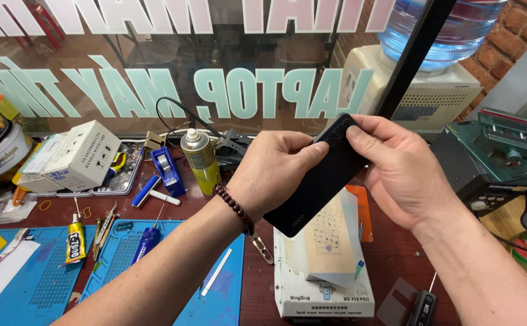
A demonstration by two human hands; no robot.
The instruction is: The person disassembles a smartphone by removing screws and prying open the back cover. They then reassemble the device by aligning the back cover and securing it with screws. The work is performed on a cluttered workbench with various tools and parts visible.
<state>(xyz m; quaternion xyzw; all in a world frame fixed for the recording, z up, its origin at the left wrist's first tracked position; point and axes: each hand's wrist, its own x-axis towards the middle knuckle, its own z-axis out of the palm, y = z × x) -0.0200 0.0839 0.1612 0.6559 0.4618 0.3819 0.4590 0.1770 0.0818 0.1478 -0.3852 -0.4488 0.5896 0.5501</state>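
Both hands hold a black smartphone [317, 184] up over the bench, its back cover facing me and tilted, camera end at the upper right. My left hand [272, 169], with a dark bead bracelet [234, 208] on the wrist, grips the phone's left edge. My right hand [396, 169] grips the upper right end, its fingertips on the camera area. Under the phone sits a white box-shaped machine [323, 290] with a pale sheet lying on top.
Blue work mats [46, 284] cover the near left with a glue tube [75, 244], tweezers and a blue screwdriver [147, 240]. A yellow spray can [200, 160], a tape dispenser [168, 170] and a white carton [82, 154] stand behind. A green device [498, 151] sits right.
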